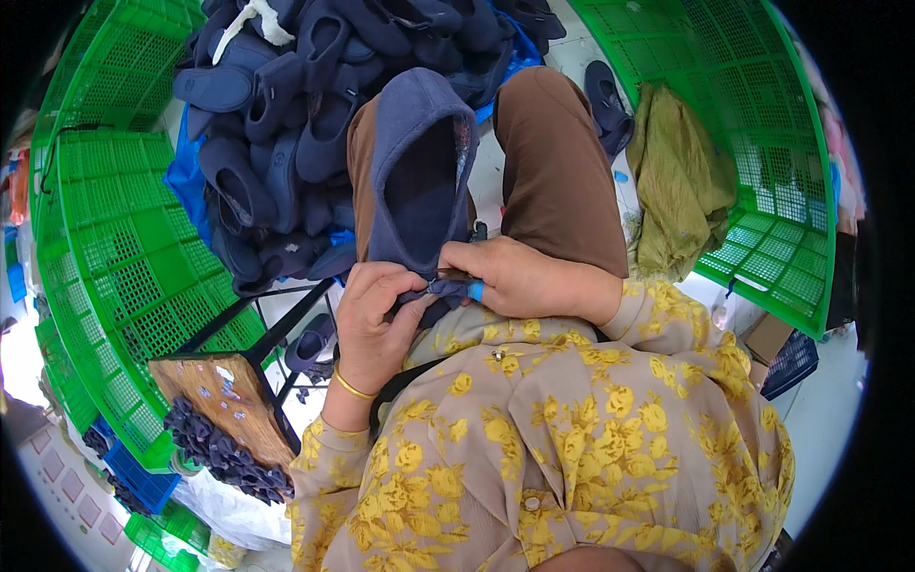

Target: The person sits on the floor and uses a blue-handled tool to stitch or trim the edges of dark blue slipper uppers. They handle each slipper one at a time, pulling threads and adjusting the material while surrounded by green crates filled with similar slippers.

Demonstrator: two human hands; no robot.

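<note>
A navy fabric slipper (424, 105) lies on my lap, its sole end pointing away from me and its wide opening facing up. My left hand (376, 310), with a gold bangle at the wrist, pinches the near edge of the slipper between thumb and fingers. Closed beside it, my right hand (505, 276) holds a small dark tool (456, 275) against that same edge. A bit of bright blue shows by the right fingers. The tool's exact kind is hard to make out, as the fingers cover most of it.
Many similar navy slippers (276, 172) are heaped on blue sheeting ahead, left of my knees. Green plastic crates (105, 248) stand at the left, another green crate (772, 172) at the right. An olive cloth (677, 181) hangs there. A wooden-topped stool (224, 391) is near my left elbow.
</note>
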